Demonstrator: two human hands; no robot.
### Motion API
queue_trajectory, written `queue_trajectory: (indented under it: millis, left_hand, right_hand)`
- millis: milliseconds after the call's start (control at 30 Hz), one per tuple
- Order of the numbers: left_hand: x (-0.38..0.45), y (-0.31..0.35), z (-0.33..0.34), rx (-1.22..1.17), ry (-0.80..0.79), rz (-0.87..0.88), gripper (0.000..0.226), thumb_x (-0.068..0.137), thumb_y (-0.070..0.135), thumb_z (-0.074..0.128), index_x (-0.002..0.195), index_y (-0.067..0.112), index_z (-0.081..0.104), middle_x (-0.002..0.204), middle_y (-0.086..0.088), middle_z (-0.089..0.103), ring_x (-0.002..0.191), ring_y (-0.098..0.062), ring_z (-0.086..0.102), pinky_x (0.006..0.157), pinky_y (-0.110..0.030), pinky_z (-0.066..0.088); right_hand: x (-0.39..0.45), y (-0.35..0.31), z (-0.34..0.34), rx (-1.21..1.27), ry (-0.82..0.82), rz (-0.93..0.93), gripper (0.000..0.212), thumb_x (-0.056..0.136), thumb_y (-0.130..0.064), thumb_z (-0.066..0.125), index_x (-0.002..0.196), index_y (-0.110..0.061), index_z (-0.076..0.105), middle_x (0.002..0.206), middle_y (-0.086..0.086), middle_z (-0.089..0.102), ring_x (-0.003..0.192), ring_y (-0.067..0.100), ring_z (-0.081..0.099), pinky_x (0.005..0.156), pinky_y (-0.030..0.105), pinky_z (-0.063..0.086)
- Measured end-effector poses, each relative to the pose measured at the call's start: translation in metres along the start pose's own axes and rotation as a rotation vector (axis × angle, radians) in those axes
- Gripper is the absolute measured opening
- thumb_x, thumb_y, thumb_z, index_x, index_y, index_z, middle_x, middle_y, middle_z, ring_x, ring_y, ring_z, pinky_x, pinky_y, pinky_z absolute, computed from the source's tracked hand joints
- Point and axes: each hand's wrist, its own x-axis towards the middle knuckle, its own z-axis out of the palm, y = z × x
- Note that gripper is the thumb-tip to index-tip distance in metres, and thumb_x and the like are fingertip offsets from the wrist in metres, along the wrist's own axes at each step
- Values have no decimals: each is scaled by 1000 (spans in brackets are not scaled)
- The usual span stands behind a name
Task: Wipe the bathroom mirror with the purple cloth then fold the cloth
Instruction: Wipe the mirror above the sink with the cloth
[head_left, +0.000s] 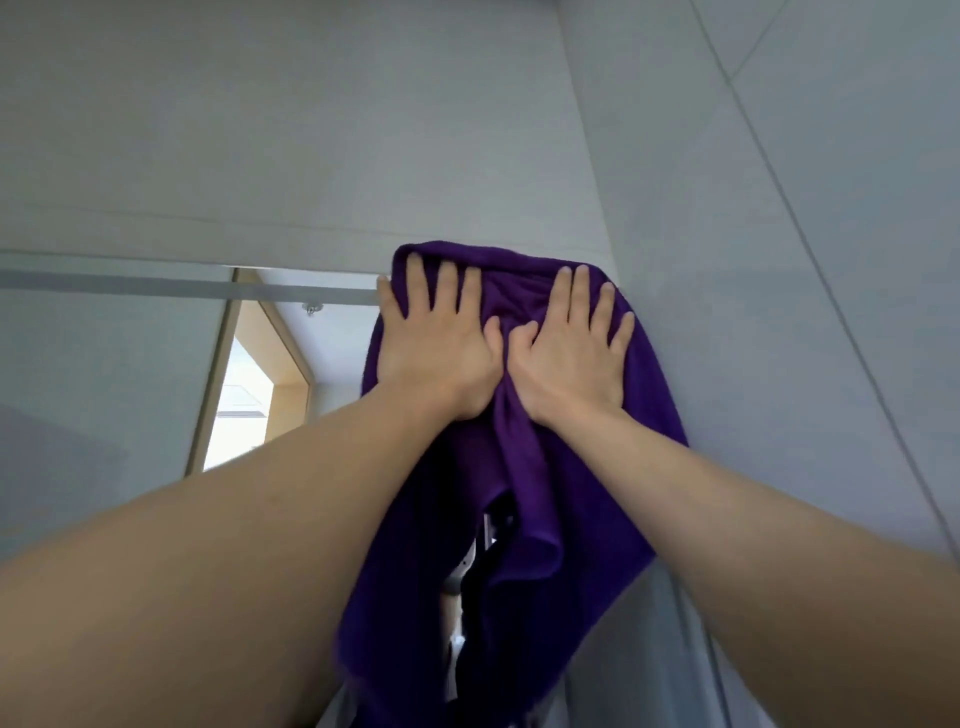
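A purple cloth (524, 493) is spread against the top right corner of the bathroom mirror (104, 374), its upper edge just over the mirror's top rim. My left hand (436, 343) presses flat on the cloth's upper left part, fingers straight and spread. My right hand (571, 348) presses flat beside it on the upper right part, thumbs almost touching. The cloth hangs down in loose folds below both wrists and hides the mirror's corner.
A pale tiled wall (311, 130) rises above the mirror, and a side wall (805, 260) stands close on the right. The mirror reflects a wooden door frame (249, 374) and a bright opening to the left of my arms.
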Motion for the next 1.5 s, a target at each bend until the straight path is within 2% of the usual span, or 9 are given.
queue_trajectory:
  millis: [167, 333, 633, 800, 1000, 1200, 1333, 1500]
  left_hand:
    - [-4, -35, -6, 25, -13, 208, 61, 105, 42, 14, 162, 22, 4, 171, -1, 1, 156, -29, -11, 125, -54, -8]
    - [-31, -88, -10, 39, -8, 208, 68, 97, 46, 6, 162, 26, 4, 171, 2, 3, 156, -27, -10, 125, -54, -5]
    - [-56, -149, -13, -25, 33, 258, 61, 104, 39, 19, 162, 26, 5, 170, 3, 5, 157, -28, -7, 125, -53, -1]
    - [-66, -183, -18, -20, 36, 266, 63, 101, 40, 15, 162, 26, 4, 170, 4, 4, 157, -27, -6, 126, -52, 0]
    - [-80, -232, -23, -4, 45, 235, 61, 104, 38, 22, 161, 26, 6, 170, 3, 6, 157, -26, -6, 126, -52, 0]
    - [-96, -283, -32, 38, 33, 209, 64, 100, 40, 16, 161, 25, 9, 170, 2, 7, 157, -28, -4, 126, -53, 2]
    - [-115, -306, -33, 44, 19, 140, 62, 102, 39, 19, 161, 25, 6, 170, 2, 6, 157, -28, -5, 126, -54, 0]
    - [-152, -344, -34, 56, 35, 19, 67, 97, 42, 10, 161, 24, 7, 170, 0, 9, 156, -30, -2, 126, -54, 4]
  right_hand:
    - [-6, -20, 1, -57, -14, -133, 72, 101, -41, 25, 161, -13, -2, 170, 4, -5, 156, 29, -6, 125, 53, -2]
    - [-26, -59, 11, -61, -22, -200, 74, 99, -45, 22, 161, -13, -4, 170, 3, -7, 156, 28, -8, 125, 53, -3]
    - [-50, -121, 24, -49, -18, -191, 76, 96, -43, 23, 161, -12, -2, 170, 6, -6, 156, 28, -6, 125, 52, -2]
    - [-57, -153, 30, -27, -18, -185, 78, 94, -43, 23, 161, -12, -2, 170, 6, -5, 156, 28, -7, 125, 53, -3]
    - [-68, -202, 39, -25, -22, -208, 78, 94, -43, 24, 161, -12, -3, 170, 6, -6, 156, 28, -8, 125, 52, -4]
    - [-82, -252, 49, -3, -31, -244, 82, 90, -45, 21, 161, -11, -2, 170, 7, -6, 156, 29, -8, 124, 53, -5]
    - [-96, -279, 53, 2, -48, -279, 79, 93, -43, 23, 161, -11, -2, 170, 7, -7, 156, 29, -8, 124, 53, -5]
    - [-121, -321, 60, 4, -76, -399, 78, 95, -43, 24, 161, -12, -2, 170, 6, -6, 156, 28, -9, 125, 52, -5]
